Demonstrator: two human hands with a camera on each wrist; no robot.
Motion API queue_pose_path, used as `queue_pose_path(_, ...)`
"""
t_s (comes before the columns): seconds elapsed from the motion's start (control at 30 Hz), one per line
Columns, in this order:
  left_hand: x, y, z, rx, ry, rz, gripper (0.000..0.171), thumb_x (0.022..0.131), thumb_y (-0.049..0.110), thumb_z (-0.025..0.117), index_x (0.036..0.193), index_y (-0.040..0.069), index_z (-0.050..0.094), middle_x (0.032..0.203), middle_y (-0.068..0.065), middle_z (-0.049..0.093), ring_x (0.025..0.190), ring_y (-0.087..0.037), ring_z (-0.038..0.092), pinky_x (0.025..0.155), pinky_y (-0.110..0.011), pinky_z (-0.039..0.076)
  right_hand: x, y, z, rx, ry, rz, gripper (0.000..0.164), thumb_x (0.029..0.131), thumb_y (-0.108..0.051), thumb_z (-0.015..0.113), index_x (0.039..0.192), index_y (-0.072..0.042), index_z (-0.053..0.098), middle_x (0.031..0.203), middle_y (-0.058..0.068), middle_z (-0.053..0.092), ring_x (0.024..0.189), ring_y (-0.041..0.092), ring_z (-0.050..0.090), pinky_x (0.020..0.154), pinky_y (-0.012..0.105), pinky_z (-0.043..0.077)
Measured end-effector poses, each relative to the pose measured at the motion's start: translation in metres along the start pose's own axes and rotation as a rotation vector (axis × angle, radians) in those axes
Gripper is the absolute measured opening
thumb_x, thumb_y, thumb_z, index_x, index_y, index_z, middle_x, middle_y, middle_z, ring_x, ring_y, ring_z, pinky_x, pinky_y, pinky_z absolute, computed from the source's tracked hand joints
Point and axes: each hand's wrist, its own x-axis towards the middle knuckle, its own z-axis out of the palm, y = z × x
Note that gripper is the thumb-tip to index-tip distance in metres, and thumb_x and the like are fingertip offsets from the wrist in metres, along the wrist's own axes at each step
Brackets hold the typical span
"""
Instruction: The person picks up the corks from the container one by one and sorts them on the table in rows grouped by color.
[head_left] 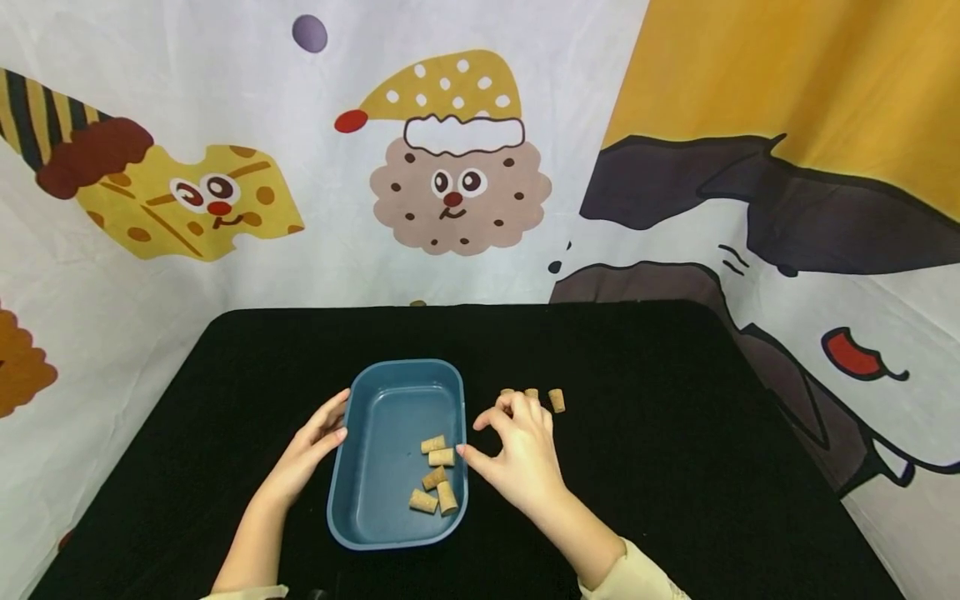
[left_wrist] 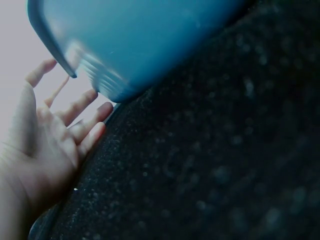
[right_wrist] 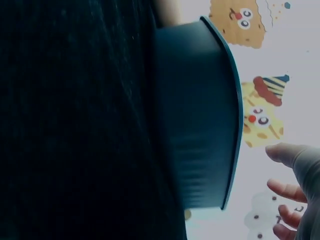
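Observation:
A blue rectangular tray (head_left: 382,417) lies on the black cloth, with several corks (head_left: 442,457) along its right side and lower corner. My left hand (head_left: 303,454) rests at the tray's left side, fingertips and thumb at the rim. In the left wrist view those fingers (left_wrist: 82,106) spread loosely against the outer wall. Over the tray's right rim is my right hand (head_left: 525,446), its thumb and index finger apart with nothing between them. Beyond that hand, a cork (head_left: 557,400) stands on the cloth, and two more show partly behind the fingers.
Black cloth (head_left: 660,467) covers the table on both sides of the tray. A white curtain printed with cartoon figures (head_left: 461,192) hangs behind the table's far edge.

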Motion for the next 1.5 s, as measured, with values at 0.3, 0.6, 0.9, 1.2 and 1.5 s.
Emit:
queue_pose_path(0.3,0.0,0.0,0.001,0.003,0.006,0.0,0.055,0.101,0.021,0.048,0.152,0.019,0.027,0.147,-0.018,0.036,0.128,-0.032,0.041,0.098,-0.054,0.035,-0.003,-0.017,0.014,-0.061,-0.084,-0.046,0.031,0.073,-0.044,0.08,0.089,-0.02,0.068,0.106,-0.002,0.045,0.1,0.019,0.04,0.09,0.044,0.032)
queue_pose_path(0.6,0.0,-0.001,0.001,-0.003,0.001,0.006,0.056,0.1,0.02,0.048,0.152,0.019,0.027,0.147,-0.018,0.036,0.126,-0.027,0.043,0.098,-0.051,0.036,-0.008,-0.031,0.028,-0.15,-0.186,-0.07,0.035,0.073,-0.049,0.077,0.088,-0.02,0.068,0.106,0.0,0.045,0.104,0.022,0.038,0.094,0.049,0.029)
queue_pose_path(0.9,0.0,-0.002,0.001,-0.003,0.005,0.007,0.056,0.1,0.02,0.048,0.152,0.019,0.027,0.146,-0.018,0.037,0.125,-0.028,0.044,0.097,-0.051,0.036,-0.007,-0.039,0.041,-0.22,-0.22,-0.053,0.03,0.073,-0.045,0.079,0.081,-0.019,0.067,0.104,0.003,0.046,0.102,0.024,0.039,0.092,0.048,0.03)
queue_pose_path(1.2,0.0,-0.002,0.0,-0.008,-0.003,0.007,0.055,0.1,0.02,0.048,0.152,0.019,0.027,0.147,-0.018,0.036,0.126,-0.028,0.043,0.097,-0.049,0.037,0.0,-0.046,0.048,-0.352,-0.324,-0.015,0.041,0.074,-0.046,0.076,0.093,-0.009,0.07,0.102,0.007,0.045,0.102,0.028,0.038,0.092,0.05,0.029)
queue_pose_path(1.5,0.0,-0.002,-0.001,-0.012,-0.012,0.003,0.056,0.1,0.019,0.048,0.152,0.018,0.026,0.147,-0.018,0.036,0.123,-0.016,0.046,0.096,-0.046,0.038,0.004,-0.055,0.055,-0.483,-0.439,0.049,0.047,0.075,-0.052,0.073,0.09,-0.008,0.07,0.105,0.01,0.045,0.107,0.032,0.038,0.097,0.054,0.028)
